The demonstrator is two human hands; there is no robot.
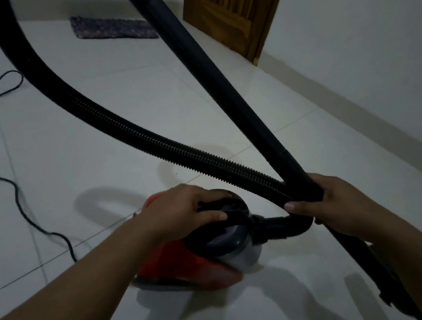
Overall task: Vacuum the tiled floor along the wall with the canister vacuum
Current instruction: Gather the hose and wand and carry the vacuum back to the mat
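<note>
The small red-and-grey canister vacuum (198, 249) sat on the pale tiled floor (111, 138), a little way out from the white wall (362, 58) rather than against it, and I judge I had crouched over it to shift or steady it before working along that wall. My left hand (188, 213) lay over the vacuum's black carry handle (224, 207), fingers curled round it, thumb hidden beneath. My right hand (336, 206) gripped the rigid black wand (211, 75) just beside the vacuum's hose socket, fingers wrapped round the tube, with the ribbed black hose (156, 143) caught under the thumb; holding both together probably kept the hose from whipping about. The wand rose steeply away from the vacuum, so its floor end (dark and partly cut off past my right wrist) looked lifted rather than sweeping.

From the vacuum's rear a thin black power cord (22, 206) trailed off across the tiles. Beyond the vacuum lay a dark woven mat (114, 29), and a brown wooden door (230, 16) stood in the wall.
</note>
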